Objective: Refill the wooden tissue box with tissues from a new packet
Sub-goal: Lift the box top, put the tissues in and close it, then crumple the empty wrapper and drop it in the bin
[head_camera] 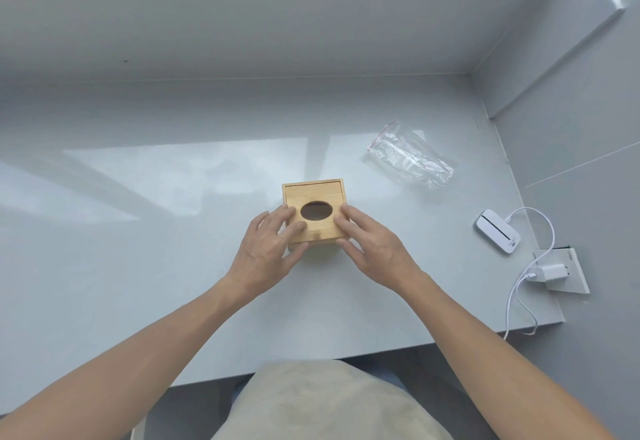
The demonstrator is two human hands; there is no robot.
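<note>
Both hands are sitting on the wooden tissue box [314,212] right now, one on each side. The left hand [268,249] is coming in from the lower left with the forearm stretched out straight across the white counter [138,231], and its fingers are lying spread and fairly flat over the left part of the lid, thumb tucking down along the near left edge of the box. The right hand [372,247] is mirroring that from the lower right, fingers loosely spread and resting on the right rim and top, thumb hanging near the front right corner. Neither hand is really clenching anything, they're both open-ish and pressing or bracing against the box rather than wrapping it. The box itself is sitting flat on the counter about the middle of the view, the lid with the oval hole [316,211] facing up, and a thin gap is showing along the far edge of the lid. The hole is looking dark, can't tell what's inside. Off to the upper right, well apart from the box, a clear plastic bag [410,159] with a red strip at its mouth is lying crumpled. Further right a small white device [497,231] is lying by the wall, with a white cable [533,266] running to a plug [553,272].
</note>
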